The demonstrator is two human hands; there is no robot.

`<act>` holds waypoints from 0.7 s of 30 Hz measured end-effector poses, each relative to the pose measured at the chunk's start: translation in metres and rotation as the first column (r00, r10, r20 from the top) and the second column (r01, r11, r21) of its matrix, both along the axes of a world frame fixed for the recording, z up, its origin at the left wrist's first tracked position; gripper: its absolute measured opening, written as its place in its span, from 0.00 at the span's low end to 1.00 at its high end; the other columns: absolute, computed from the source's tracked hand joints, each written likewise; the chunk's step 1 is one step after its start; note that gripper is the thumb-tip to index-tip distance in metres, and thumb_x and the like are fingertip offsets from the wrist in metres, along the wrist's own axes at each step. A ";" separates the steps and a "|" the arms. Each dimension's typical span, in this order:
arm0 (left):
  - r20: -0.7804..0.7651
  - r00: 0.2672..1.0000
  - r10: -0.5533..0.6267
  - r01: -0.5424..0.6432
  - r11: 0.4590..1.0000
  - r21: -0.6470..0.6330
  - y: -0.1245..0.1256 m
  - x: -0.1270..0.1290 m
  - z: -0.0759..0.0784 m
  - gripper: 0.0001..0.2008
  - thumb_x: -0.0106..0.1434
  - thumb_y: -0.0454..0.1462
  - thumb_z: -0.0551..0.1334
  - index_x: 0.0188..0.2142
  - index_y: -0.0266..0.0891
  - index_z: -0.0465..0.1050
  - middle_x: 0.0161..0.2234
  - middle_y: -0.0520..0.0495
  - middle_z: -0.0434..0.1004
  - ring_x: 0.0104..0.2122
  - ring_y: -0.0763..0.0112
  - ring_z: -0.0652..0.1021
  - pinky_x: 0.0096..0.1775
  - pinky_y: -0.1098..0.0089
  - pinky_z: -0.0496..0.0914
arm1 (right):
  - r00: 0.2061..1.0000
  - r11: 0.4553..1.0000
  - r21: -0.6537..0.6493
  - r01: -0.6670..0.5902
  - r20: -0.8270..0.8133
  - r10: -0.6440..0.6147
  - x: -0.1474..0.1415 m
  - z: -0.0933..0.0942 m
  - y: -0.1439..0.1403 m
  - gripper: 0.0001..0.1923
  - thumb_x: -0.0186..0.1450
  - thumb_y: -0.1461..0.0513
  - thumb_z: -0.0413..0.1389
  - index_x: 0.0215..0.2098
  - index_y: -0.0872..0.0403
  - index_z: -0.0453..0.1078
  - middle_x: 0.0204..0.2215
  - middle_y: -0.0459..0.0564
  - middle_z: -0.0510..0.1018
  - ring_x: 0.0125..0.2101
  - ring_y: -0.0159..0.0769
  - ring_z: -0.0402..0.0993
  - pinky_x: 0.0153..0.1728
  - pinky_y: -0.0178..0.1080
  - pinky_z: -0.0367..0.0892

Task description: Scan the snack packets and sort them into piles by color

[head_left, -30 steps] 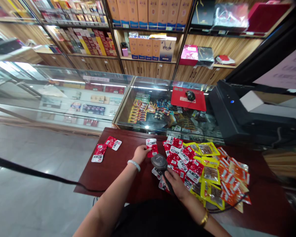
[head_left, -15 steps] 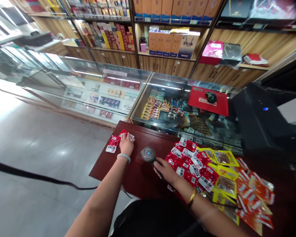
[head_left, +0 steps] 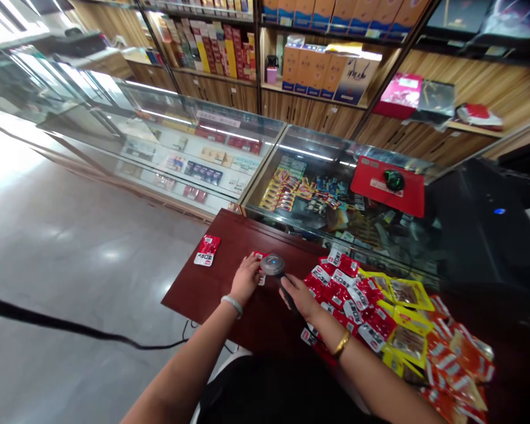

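My right hand (head_left: 299,297) is closed around the handle of a dark barcode scanner (head_left: 272,265), whose rounded head shows a small blue light. My left hand (head_left: 246,278) grips a red-and-white snack packet (head_left: 262,281) at the scanner's head; the scanner and my fingers cover most of that packet. Another red snack packet (head_left: 207,250) lies by itself at the left end of the brown tabletop (head_left: 194,291). Beside my right hand spreads a pile of red snack packets (head_left: 351,300).
Yellow packets (head_left: 408,341) and orange packets (head_left: 459,365) lie farther right. A glass display counter (head_left: 300,194) borders the table's far side, with a mouse (head_left: 394,180) on a red mat (head_left: 364,182). A black cable (head_left: 115,335) crosses at left.
My left hand has moved right, bringing one red packet from the left end to the scanner. The other packet stays behind at the left. My right hand still holds the scanner.
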State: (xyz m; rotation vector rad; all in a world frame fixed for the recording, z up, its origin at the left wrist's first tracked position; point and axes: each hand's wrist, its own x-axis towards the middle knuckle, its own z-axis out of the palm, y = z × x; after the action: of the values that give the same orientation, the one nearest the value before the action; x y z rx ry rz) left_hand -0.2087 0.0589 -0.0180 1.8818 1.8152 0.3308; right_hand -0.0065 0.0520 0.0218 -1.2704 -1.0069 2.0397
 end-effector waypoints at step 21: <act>-0.105 0.955 0.277 -0.294 0.929 -0.224 0.001 0.030 0.004 0.15 0.60 0.43 0.61 0.45 0.41 0.65 0.35 0.44 0.79 0.37 0.61 0.79 0.37 0.69 0.65 | 0.994 0.993 0.033 0.113 -0.007 -0.113 0.041 0.007 -0.033 0.23 0.60 0.41 0.54 0.31 0.52 0.62 0.15 0.36 0.63 0.12 0.24 0.55 0.12 0.29 0.51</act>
State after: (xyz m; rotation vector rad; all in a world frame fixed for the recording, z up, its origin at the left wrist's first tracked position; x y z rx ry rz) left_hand -0.1786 0.0595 -0.0140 1.4859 2.0798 0.1371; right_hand 0.0343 0.0192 0.0288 -1.2750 -0.9415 1.9315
